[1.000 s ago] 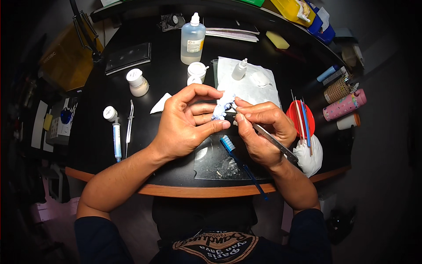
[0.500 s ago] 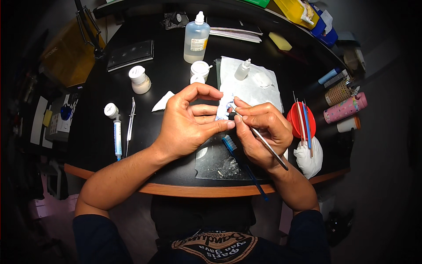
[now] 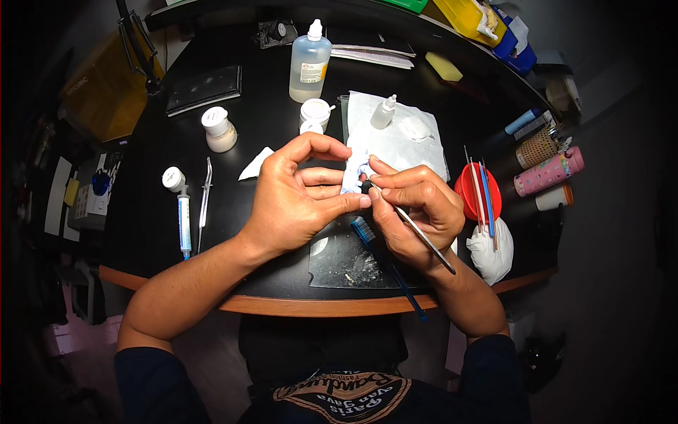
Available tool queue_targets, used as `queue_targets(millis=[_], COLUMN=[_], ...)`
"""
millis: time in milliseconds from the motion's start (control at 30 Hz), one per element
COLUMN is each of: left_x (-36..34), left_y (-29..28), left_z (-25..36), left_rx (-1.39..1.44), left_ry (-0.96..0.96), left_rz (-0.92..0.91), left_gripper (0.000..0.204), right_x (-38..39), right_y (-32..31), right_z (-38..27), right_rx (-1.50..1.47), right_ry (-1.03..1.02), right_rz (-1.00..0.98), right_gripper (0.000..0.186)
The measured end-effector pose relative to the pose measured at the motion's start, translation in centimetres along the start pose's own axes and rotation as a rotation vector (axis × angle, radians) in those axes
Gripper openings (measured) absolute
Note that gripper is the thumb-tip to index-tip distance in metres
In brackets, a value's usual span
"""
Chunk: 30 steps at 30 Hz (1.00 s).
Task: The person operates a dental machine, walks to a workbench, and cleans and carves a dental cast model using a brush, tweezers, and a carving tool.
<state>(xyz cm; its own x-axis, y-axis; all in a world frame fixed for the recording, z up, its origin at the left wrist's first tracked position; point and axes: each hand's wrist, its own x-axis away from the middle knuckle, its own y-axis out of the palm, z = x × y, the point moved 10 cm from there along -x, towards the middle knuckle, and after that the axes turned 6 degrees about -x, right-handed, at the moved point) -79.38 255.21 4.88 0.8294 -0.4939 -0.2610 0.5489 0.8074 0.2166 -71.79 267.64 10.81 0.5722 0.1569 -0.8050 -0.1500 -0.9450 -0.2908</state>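
My left hand (image 3: 282,198) grips a small, irregular pale blue and white piece (image 3: 352,184) between its fingertips and thumb. My right hand (image 3: 420,215) is closed on a slim metal tool (image 3: 420,231), whose tip is at the piece; the exact contact is hidden by fingers. Below them a blue toothbrush (image 3: 399,275) lies across a glass slab (image 3: 332,268). Behind my hands, a small dropper bottle (image 3: 383,114) stands on white paper (image 3: 417,148).
Around them are a clear bottle (image 3: 308,71), white jars (image 3: 219,133), a syringe (image 3: 184,226), metal tweezers (image 3: 204,198), a red dish (image 3: 466,191) with thin sticks, a white bundle (image 3: 489,254), a pink flask (image 3: 547,172) and the desk's wooden edge (image 3: 339,305).
The tool in my right hand has turned, its rear end swinging down and leftward, so a narrower side shows. My left hand still holds the piece. The whole view has shifted slightly.
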Motion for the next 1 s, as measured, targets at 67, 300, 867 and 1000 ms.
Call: queue_targets(millis=[67, 300, 867, 1000], left_x=[-0.1, -0.3, -0.3, -0.2], left_y=[0.1, 0.0, 0.1, 0.1], left_z=[0.0, -0.2, -0.2, -0.3], left_rx=[-0.001, 0.049, 0.140, 0.129], left_ry=[-0.001, -0.031, -0.052, -0.079], left_rz=[-0.007, -0.040, -0.081, -0.076], left_gripper=[0.047, 0.049, 0.049, 0.053], right_x=[0.0, -0.1, -0.1, 0.0], right_y=[-0.1, -0.5, -0.7, -0.9], right_z=[-0.2, 0.0, -0.6, -0.4], right_rx=[0.000, 0.007, 0.016, 0.002], right_ry=[-0.021, 0.005, -0.047, -0.040], right_rz=[-0.007, 0.021, 0.039, 0.085], right_gripper=[0.013, 0.015, 0.015, 0.015])
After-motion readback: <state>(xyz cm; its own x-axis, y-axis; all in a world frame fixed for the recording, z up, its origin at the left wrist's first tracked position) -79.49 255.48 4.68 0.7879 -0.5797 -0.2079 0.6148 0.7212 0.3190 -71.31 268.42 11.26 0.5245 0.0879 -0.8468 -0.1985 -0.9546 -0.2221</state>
